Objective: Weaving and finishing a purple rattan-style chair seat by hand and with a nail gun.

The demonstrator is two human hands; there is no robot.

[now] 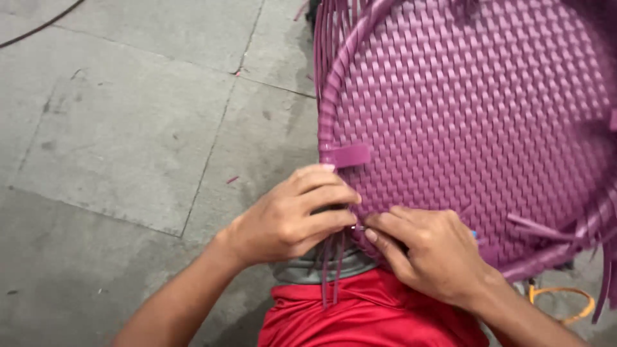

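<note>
A large round purple woven panel of flat plastic strips rests against my lap. My left hand grips its lower left rim, fingers curled over the edge. Touching it from the right, my right hand pinches at the weave where several loose purple strips hang down over my red clothing. A short purple strip end sticks out of the rim just above my left hand. Something blue shows behind my right hand; I cannot tell what it is.
Grey concrete floor slabs with seams lie to the left. More loose strip ends poke out at the panel's lower right. A yellow cord loop lies on the floor at bottom right. A dark cable crosses the top left corner.
</note>
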